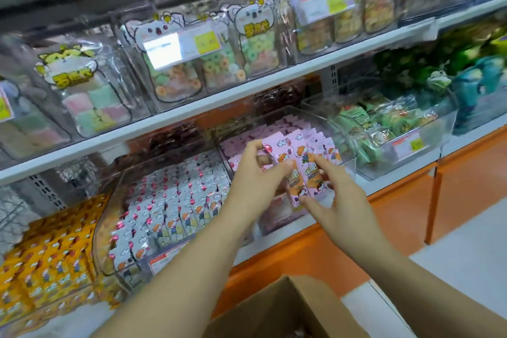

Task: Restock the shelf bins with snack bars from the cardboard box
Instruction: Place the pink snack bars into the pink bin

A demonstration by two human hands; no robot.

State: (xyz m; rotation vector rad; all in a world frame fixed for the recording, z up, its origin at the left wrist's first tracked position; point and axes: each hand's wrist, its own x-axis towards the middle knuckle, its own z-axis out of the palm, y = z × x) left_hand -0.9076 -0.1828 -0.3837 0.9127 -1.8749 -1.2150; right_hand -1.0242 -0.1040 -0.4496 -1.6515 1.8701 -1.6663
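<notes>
Your left hand (256, 174) grips a small fan of pink snack bars (297, 173), thumb pressed across the front of the wrappers and fingers curled behind their top edge. Your right hand (338, 195) meets the same bars from the other side with its fingers spread and fairly straight: the forefinger lies along the right edge of the fan and the thumb touches its lower end, so it steadies the bars rather than closing round them. The bars stand upright, just above the front of the clear bin (348, 147), which sits on the lower shelf and already carries rows of the same pink bars further back. Just left of that bin is another clear bin packed with white-wrapped bars (175, 200), standing in tight rows. Further left of the bin is a block of yellow bars (49, 255). Just right of the bin is a bin of green packets (384, 129). Above the bin, a white shelf edge (192, 110) carries clear bags of pastel sweets (170, 68) with cartoon bear labels. Below and in front of the bin, between your forearms, the cardboard box (274, 307) stands with its flap raised; you cannot see what is inside it.
</notes>
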